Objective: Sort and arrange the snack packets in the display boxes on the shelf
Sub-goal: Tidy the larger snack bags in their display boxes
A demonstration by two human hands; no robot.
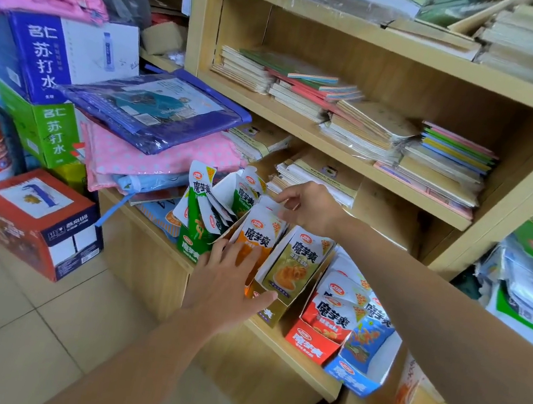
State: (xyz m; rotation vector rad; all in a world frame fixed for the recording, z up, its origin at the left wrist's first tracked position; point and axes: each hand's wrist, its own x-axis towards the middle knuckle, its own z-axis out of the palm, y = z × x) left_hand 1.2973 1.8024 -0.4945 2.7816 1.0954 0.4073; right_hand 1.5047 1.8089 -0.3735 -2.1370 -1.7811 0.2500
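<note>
Wooden shelf: left hand, fingers spread, presses the orange packets; at one o'clock, right hand apparently pinches their tops.

The white-topped glossy plastic snack packets are shining smoothly inside matt printed cardboard display boxes. The pale wood-grain shelf is looking smooth and matt. Clear film is glinting over the stacked paper notebooks, and the beige floor tiles are gleaming.
</note>
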